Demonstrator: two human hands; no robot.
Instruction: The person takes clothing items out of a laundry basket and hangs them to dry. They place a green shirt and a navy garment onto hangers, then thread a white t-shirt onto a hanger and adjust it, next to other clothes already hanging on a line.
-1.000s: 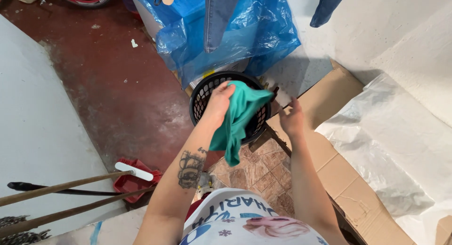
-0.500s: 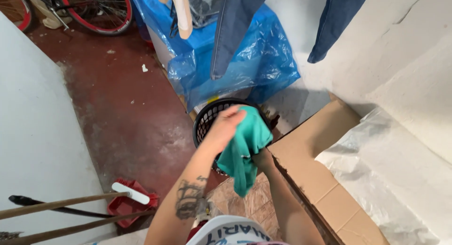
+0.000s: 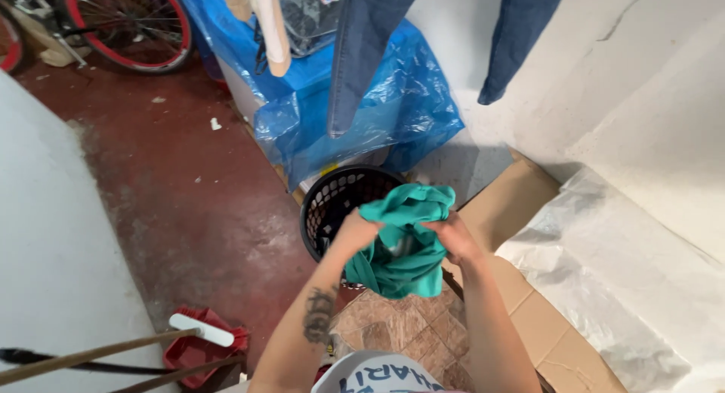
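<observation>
A teal green garment (image 3: 404, 242) hangs bunched between both my hands, over the near rim of a black plastic laundry basket (image 3: 332, 204). My left hand (image 3: 353, 233) grips the cloth's left side. My right hand (image 3: 453, 238) grips its right side, fingers closed in the fabric. The basket stands on the dark red floor, partly hidden by the garment. My left forearm carries a dark tattoo.
Blue jeans legs (image 3: 362, 46) hang above a blue plastic-covered box (image 3: 355, 106). Flattened cardboard (image 3: 521, 212) and white plastic sheeting (image 3: 627, 272) lie at right. A red dustpan (image 3: 196, 348), broom handles (image 3: 91, 355) and a red bicycle wheel (image 3: 132, 23) are at left.
My right hand has come in and taken hold of the garment. Both hands now spread the cloth lower, nearer me. The camera has tilted, showing more of the bicycle and jeans.
</observation>
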